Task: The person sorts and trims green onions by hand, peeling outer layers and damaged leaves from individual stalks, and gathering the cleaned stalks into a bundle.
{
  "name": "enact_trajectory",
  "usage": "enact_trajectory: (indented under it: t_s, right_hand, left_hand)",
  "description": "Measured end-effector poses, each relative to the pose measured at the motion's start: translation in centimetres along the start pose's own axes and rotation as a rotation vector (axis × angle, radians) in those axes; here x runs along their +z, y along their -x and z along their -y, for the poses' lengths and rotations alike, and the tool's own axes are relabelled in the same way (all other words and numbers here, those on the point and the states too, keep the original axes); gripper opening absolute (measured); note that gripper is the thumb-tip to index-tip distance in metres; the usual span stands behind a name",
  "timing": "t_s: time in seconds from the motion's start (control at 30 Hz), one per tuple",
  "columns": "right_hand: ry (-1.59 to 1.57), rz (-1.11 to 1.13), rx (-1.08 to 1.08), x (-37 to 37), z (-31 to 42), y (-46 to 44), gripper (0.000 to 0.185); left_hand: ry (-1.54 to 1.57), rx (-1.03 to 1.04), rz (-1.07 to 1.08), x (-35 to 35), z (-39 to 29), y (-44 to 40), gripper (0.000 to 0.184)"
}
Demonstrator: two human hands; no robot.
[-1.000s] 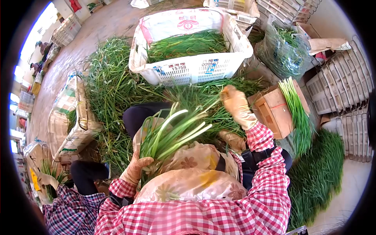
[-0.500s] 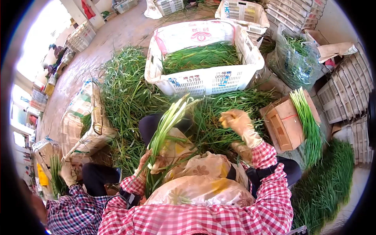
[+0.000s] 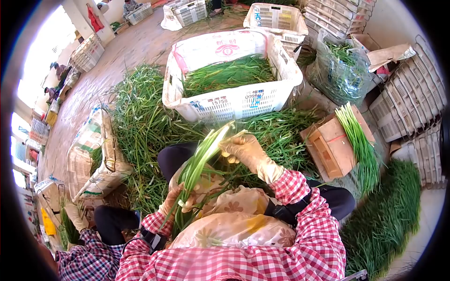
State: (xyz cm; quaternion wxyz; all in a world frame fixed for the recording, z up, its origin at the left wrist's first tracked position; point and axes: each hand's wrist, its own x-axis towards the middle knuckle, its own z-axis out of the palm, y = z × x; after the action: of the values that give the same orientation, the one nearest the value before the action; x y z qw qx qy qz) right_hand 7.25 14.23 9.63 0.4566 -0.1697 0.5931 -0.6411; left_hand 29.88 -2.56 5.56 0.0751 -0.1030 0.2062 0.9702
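Observation:
Gloved, my left hand [image 3: 177, 202] is closed round the lower part of a bunch of green stalks [image 3: 194, 166] that leans up and to the right over my lap. At the pale upper ends of that bunch is my right hand [image 3: 243, 151], also gloved, its fingers pinched together; what lies between them is too small to make out. A floral apron [image 3: 234, 227] covers my lap below both hands. Loose green leaves [image 3: 145, 140] lie heaped on the floor around my knees.
Ahead stands a white crate [image 3: 229, 104] holding greens. A cardboard box [image 3: 330, 147] with a neat bunch [image 3: 358, 150] on it is at the right, near a dark green pile [image 3: 384, 220]. A co-worker's hand [image 3: 75, 216] holds stalks at the left, by another crate [image 3: 101, 159].
My right hand has moved left from over the loose leaves to the tops of the bunch. My left hand still grips the bunch. The whole view has shifted slightly.

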Motion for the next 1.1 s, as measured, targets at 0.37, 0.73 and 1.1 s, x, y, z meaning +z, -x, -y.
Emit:
enact_trajectory:
  t_s: [0.37,0.73,1.1]
  right_hand:
    - [-0.42,0.103,0.08,0.8,-1.3,1.0,0.02]
    - [0.356,-0.024,-0.446,1.8,-0.1,1.2,0.016]
    - [-0.78,0.482,-0.051,-2.6,-1.4,1.3,0.015]
  left_hand:
    - [0.221,0.099,0.04,-0.9,0.4,-1.7,0.055]
    - [-0.566,0.178,-0.201,6.4,-0.4,-4.4,0.052]
    - [-0.422,-0.011,-0.186,6.2,-1.3,-4.1,0.052]
